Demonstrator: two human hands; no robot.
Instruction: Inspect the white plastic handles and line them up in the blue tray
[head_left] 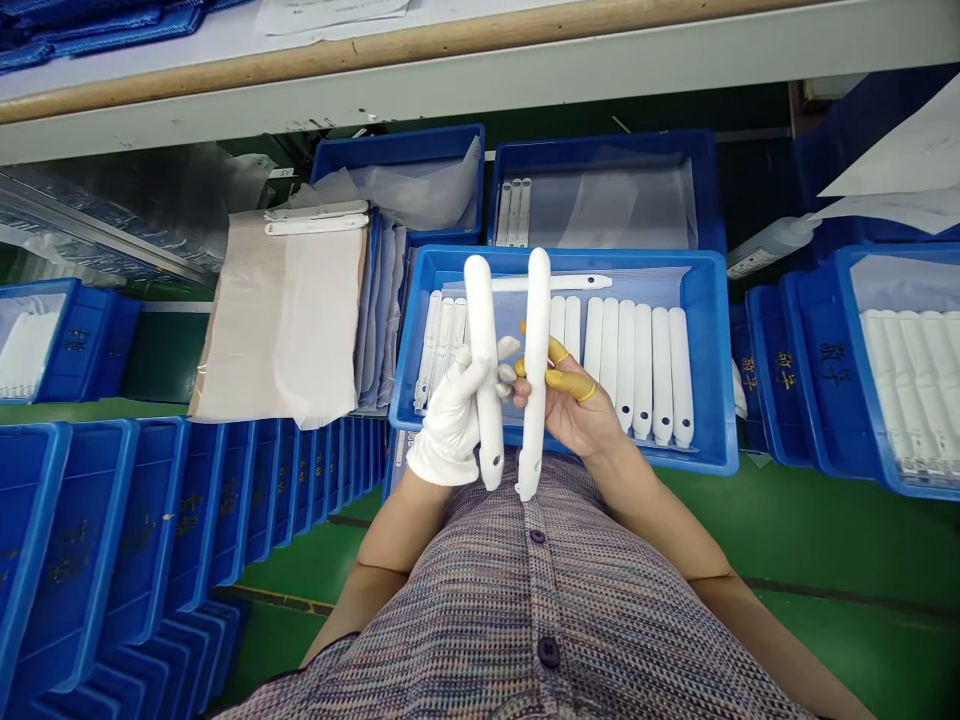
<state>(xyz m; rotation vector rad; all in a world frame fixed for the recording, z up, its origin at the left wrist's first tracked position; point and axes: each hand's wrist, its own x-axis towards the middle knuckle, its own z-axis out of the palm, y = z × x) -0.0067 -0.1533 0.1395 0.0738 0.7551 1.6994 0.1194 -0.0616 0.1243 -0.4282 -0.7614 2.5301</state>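
Note:
My left hand (450, 415), in a white glove, is closed around a long white plastic handle-like piece (486, 390) with a rounded top and a dark hole near its lower end. Beside it, my right hand (577, 405), with yellow finger cots, grips a second white piece (537, 360) of like shape. Both pieces stand nearly parallel and apart, above the near edge of a blue tray (716, 400). Inside that tray lie several similar white pieces (626, 365) in a row, and one white piece (555, 284) lies crosswise at the back.
Behind are a blue tray (709, 190) with a few white strips and another blue tray (322, 160) holding translucent sheets. A paper-topped stack (292, 320) stands left, bearing white pieces. Stacked blue trays (150, 530) fill the lower left; more trays (810, 370) and a bottle (776, 245) are right.

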